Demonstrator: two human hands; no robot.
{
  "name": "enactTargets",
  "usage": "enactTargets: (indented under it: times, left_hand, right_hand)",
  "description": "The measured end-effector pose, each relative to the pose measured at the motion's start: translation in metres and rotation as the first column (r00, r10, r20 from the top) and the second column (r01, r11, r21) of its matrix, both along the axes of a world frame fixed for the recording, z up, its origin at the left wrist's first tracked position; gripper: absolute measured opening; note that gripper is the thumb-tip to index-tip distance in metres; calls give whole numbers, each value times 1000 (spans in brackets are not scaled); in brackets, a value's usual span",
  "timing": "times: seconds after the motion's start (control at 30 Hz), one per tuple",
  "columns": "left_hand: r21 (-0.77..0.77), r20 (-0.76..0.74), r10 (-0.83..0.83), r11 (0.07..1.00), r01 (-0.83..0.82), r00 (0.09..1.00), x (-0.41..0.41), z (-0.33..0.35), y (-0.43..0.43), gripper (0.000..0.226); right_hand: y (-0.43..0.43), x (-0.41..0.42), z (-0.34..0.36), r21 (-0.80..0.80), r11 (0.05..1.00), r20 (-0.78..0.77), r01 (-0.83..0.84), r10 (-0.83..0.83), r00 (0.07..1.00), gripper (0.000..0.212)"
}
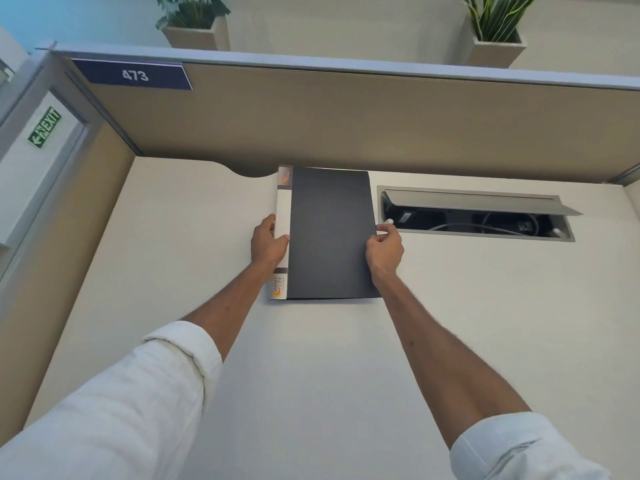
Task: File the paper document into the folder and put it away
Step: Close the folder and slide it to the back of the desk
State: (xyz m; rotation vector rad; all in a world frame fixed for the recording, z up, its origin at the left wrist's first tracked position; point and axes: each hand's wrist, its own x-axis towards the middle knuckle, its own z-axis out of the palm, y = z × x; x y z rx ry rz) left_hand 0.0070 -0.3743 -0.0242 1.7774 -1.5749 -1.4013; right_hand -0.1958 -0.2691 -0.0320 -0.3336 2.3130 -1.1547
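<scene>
Flat black plastic folder with white spine (330, 233) — closed, lying on the pale tabletop (311, 358), far edge at the beige partition (346, 123). Left hand (268, 244) grip pinches the spine; right hand (384, 249) grip pinches the opening edge. No paper visible — judged filed inside. Advice: keep covers closed, slide level.
</scene>
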Motion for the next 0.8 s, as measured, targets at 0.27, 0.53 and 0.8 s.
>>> enactTargets:
  times: [0.27,0.53,0.8]
  left_hand:
    - [-83,167,-34,995,48,985,-11,-15,-8,28]
    - [-92,258,-72,991,98,963,-16,-21,-13,52]
    - [-174,382,-142,960,222,913,-15,-21,-7,70]
  right_hand:
    - [-5,-4,-10,54,996,-56,-65,68,996,30]
    - [-7,-5,-10,130,982,-147,-136,155,977,32]
    - [-2,3,-10,266,928,-321,-260,340,884,42]
